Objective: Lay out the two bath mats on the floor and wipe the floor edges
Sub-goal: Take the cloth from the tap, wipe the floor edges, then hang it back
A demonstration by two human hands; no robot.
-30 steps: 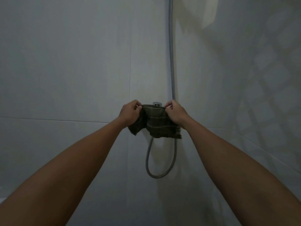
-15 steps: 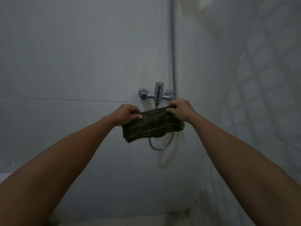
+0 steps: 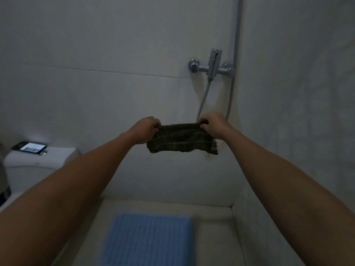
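Observation:
A dark green checked cloth (image 3: 182, 139) hangs stretched out in the air between both hands, in front of the white tiled wall. My left hand (image 3: 146, 127) pinches its top left corner. My right hand (image 3: 213, 125) pinches its top right corner. Below, a blue ribbed bath mat (image 3: 148, 240) lies flat on the pale floor (image 3: 215, 237) near the corner of the room. Only one mat shows.
A chrome shower mixer (image 3: 211, 66) with its hose (image 3: 203, 100) is fixed to the wall above the cloth. At the left stands a white toilet cistern (image 3: 44, 160) with a lit phone (image 3: 29, 147) lying on its lid. Walls close the floor at back and right.
The view has tilted down, so the floor, the blue mat and the toilet have come into sight. Both hands have pulled the cloth wider and lowered it away from the mixer.

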